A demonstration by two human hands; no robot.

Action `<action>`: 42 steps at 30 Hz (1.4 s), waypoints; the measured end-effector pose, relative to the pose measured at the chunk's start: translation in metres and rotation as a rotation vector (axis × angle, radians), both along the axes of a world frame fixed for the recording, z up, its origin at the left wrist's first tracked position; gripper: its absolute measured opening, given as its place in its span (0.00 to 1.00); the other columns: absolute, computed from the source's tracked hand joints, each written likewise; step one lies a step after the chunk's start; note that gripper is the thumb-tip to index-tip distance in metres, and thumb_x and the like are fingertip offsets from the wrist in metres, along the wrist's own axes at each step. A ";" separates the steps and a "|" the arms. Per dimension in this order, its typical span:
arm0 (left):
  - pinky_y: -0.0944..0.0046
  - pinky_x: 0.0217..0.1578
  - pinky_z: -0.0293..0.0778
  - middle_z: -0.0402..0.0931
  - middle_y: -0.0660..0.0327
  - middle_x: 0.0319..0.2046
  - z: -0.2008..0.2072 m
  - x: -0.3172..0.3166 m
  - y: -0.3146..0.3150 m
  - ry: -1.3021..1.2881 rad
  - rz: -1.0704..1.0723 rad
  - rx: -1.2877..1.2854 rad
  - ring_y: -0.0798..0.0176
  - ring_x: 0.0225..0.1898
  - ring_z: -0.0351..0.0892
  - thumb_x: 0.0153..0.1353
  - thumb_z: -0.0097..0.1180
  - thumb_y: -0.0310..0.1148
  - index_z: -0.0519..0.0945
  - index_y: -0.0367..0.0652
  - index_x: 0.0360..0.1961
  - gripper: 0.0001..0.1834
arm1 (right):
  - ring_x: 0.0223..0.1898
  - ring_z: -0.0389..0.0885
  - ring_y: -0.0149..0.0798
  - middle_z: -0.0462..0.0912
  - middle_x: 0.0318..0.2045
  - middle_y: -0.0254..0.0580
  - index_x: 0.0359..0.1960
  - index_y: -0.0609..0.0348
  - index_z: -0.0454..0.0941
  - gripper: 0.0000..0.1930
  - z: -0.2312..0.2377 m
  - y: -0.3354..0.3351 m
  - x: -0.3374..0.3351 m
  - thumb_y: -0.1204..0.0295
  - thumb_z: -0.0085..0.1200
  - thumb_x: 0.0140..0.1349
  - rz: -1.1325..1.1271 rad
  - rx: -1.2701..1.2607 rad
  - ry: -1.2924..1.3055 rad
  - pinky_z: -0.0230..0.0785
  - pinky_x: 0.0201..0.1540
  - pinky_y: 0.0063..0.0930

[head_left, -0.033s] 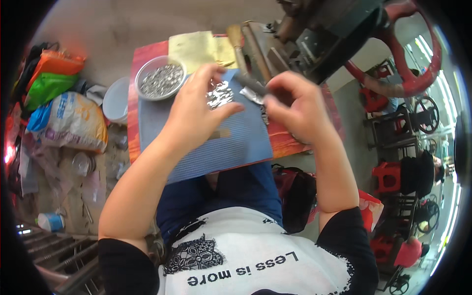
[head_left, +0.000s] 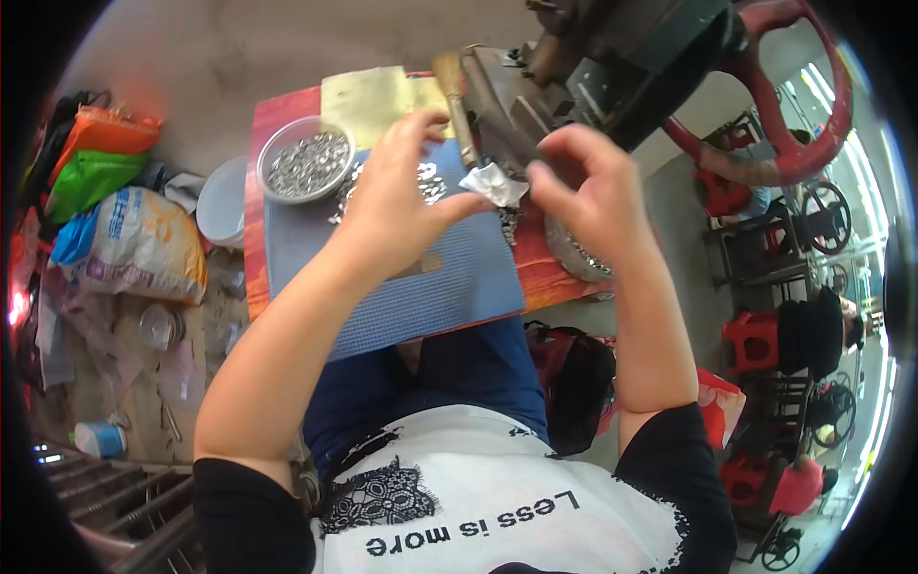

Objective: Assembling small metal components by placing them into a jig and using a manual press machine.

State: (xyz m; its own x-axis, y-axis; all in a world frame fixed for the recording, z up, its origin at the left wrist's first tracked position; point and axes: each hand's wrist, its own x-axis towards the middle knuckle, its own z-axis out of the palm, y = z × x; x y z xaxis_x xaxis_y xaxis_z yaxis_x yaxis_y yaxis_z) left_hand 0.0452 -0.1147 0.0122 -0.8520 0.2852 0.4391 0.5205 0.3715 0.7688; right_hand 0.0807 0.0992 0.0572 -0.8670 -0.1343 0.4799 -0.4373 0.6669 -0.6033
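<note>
My left hand (head_left: pixel 397 196) hovers over the blue ribbed mat (head_left: pixel 421 301), fingers curved and thumb stretched apart, nothing visible in its grasp. Under and beside it lie loose shiny metal pieces (head_left: pixel 432 184). My right hand (head_left: pixel 598 196) is at the mat's right edge, thumb and fingers around a dark, blurred bar-like thing (head_left: pixel 505 139) that points up and left. Its exact kind is unclear. Between the hands sits a crumpled whitish wad (head_left: pixel 495 185). A clear round tub (head_left: pixel 292 199) full of small metal parts stands on the mat's far left corner.
Another clear container (head_left: pixel 564 251) is partly hidden under my right hand. Behind are a yellow sheet (head_left: pixel 363 100) and a wooden-handled brush (head_left: pixel 449 81). A dark machine (head_left: pixel 650 72) with a red handwheel (head_left: pixel 708 163) looms at the right. A pale bucket (head_left: pixel 225 206) stands left of the table.
The dark bar has swung off the mat, up and right. More of the whitish wad and of the metal pieces left of my left hand shows. The view has shifted slightly.
</note>
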 end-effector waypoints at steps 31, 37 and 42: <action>0.49 0.66 0.59 0.68 0.42 0.61 -0.014 -0.046 0.115 0.080 0.091 -0.092 0.42 0.65 0.65 0.35 0.79 0.55 0.48 0.28 0.72 0.72 | 0.46 0.80 0.63 0.82 0.41 0.63 0.40 0.66 0.80 0.17 -0.025 0.082 -0.078 0.62 0.48 0.69 -0.232 0.086 -0.281 0.71 0.48 0.47; 0.48 0.68 0.56 0.67 0.43 0.60 -0.009 -0.047 0.119 0.145 0.066 -0.093 0.42 0.65 0.64 0.33 0.81 0.55 0.45 0.28 0.73 0.75 | 0.46 0.80 0.62 0.83 0.41 0.62 0.43 0.66 0.80 0.18 -0.036 0.092 -0.077 0.62 0.48 0.70 -0.083 -0.171 -0.296 0.71 0.49 0.45; 0.48 0.67 0.56 0.65 0.43 0.61 -0.012 -0.046 0.120 0.156 0.055 -0.071 0.42 0.66 0.62 0.33 0.81 0.54 0.44 0.29 0.73 0.75 | 0.47 0.80 0.58 0.81 0.45 0.61 0.45 0.66 0.80 0.18 -0.038 0.086 -0.078 0.60 0.51 0.69 -0.207 -0.016 -0.218 0.70 0.50 0.44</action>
State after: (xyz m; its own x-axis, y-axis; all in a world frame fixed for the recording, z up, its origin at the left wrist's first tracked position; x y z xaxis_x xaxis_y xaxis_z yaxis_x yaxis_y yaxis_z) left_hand -0.0006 0.0052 -0.0002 -0.7900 0.2750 0.5480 0.6092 0.4528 0.6511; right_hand 0.0030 0.1856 0.0195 -0.9578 0.0618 0.2806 -0.1526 0.7179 -0.6792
